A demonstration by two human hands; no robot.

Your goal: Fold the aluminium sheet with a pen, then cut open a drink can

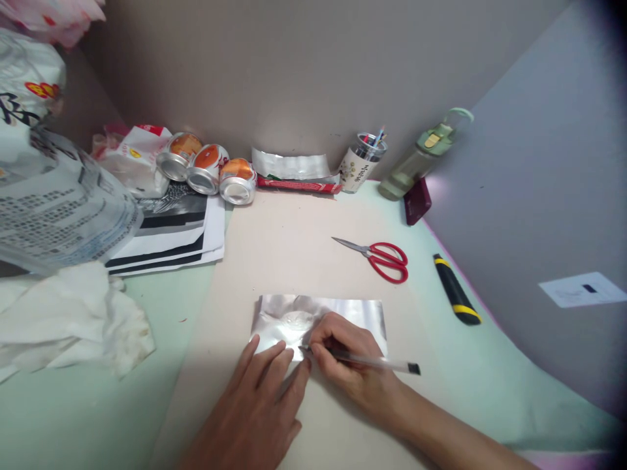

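Observation:
A shiny silver metal sheet [279,313] lies on a pale paper-like mat [274,254] in front of me. My left hand [264,398] rests flat with its fingers spread, the fingertips on the sheet's near left edge. In my right hand [347,359] is a clear-barrelled pen [392,363] with a black end, its tip at the sheet close to my left fingertips. The right hand covers part of the sheet's near right side. Red-handled scissors [388,261] lie beyond the sheet, points to the left.
A black and yellow utility knife [458,294] lies at right. Along the back are several cans [206,170], cut metal strips [294,166], a pen holder [360,166] and a green bottle [421,160]. Papers [166,241], crumpled tissue [73,320] and a large plastic bag [63,202] occupy the left.

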